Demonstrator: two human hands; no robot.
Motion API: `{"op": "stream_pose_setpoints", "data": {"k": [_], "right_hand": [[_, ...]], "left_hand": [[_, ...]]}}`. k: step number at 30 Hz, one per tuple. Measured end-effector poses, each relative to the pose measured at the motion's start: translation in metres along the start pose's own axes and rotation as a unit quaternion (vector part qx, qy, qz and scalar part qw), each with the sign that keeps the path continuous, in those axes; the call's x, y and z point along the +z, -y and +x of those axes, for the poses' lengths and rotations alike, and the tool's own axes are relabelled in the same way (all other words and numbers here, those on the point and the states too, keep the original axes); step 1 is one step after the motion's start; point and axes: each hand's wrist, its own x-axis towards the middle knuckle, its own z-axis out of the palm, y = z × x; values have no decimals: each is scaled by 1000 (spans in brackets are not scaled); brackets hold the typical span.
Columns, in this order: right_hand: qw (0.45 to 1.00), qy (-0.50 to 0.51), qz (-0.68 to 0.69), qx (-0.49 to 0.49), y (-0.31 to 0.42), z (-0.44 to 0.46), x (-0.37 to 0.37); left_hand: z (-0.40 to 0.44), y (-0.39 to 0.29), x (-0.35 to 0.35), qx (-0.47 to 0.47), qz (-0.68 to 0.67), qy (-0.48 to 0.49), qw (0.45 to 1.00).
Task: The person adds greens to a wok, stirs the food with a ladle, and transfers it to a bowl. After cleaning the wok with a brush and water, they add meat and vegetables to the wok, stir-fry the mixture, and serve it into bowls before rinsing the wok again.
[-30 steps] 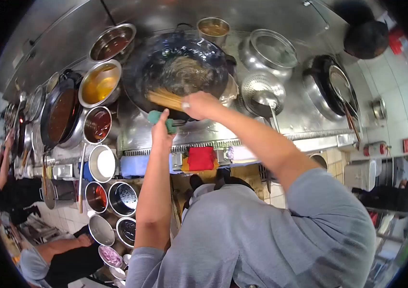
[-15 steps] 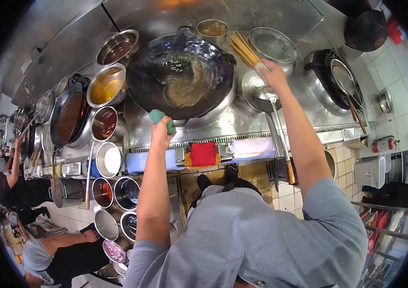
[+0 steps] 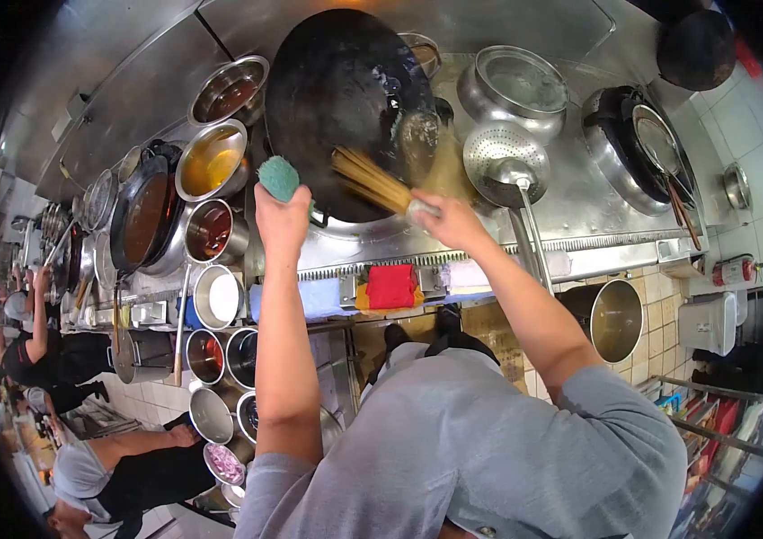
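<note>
My left hand (image 3: 281,218) is closed round a green scouring pad or cloth (image 3: 278,178) at the near-left rim of a big black wok (image 3: 337,85), gripping the wok's ear through it. The wok is tilted, its far-left side raised and its right side low, and water (image 3: 419,144) runs off at the right. In my right hand (image 3: 453,222) is a bamboo wok brush (image 3: 368,178), its bristles blurred over the wok's near side. A perforated strainer (image 3: 498,162) with a ladle (image 3: 514,172) on it lies to the right.
A lidded steel pot (image 3: 512,90) stands behind the strainer. Left of the wok are a bowl of yellow liquid (image 3: 212,162) and several pots. Folded cloths, one a red cloth (image 3: 392,286), lie along the stove's front edge. Co-workers (image 3: 134,467) are at the left.
The wok, level before with water swirling in it, has tipped up, and water spills right. My right hand brought the brush from the right to the wok's near side.
</note>
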Motion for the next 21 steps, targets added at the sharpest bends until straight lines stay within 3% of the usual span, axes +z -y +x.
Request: {"op": "stream_pose_setpoints", "data": {"k": [2, 3, 5, 7, 9, 11, 12, 15, 16, 17, 18, 19, 20, 21], "right_hand": [[983, -117, -134, 31, -29, 44, 21], [983, -119, -134, 32, -18, 50, 16], [986, -51, 49, 149, 28, 55, 0], [975, 43, 209, 58, 57, 17, 27], [977, 19, 185, -100, 54, -32, 56], [988, 45, 70, -129, -4, -43, 58], [989, 131, -39, -57, -34, -30, 33], [933, -105, -342, 36, -68, 56, -76], [958, -161, -203, 125, -71, 96, -113], [929, -232, -287, 28, -86, 132, -145], [935, -290, -204, 14, -20, 109, -169], [928, -303, -217, 11, -10, 125, -196], [891, -366, -236, -126, -13, 142, -220], [963, -260, -69, -2, 33, 127, -237]], "left_hand": [[-11, 9, -4, 90, 25, 7, 996], [-21, 5, -5, 92, 25, 9, 995], [-39, -6, -5, 108, 27, 21, 994], [-38, 3, -6, 101, 31, 19, 994], [-32, 13, -9, 102, -35, -3, 994], [-25, 30, -17, 96, -34, -15, 995], [-24, 37, -22, 66, -48, -14, 997], [-23, 57, -24, 8, -119, -3, 993], [-22, 59, -21, -23, -133, -8, 991], [-22, 63, -20, -56, -146, -15, 988], [-20, 74, -20, -55, -145, -22, 988], [-16, 87, -15, -108, -199, 3, 974], [-15, 97, -13, -163, -252, 30, 953], [-19, 99, -10, -197, -283, 48, 938]]}}
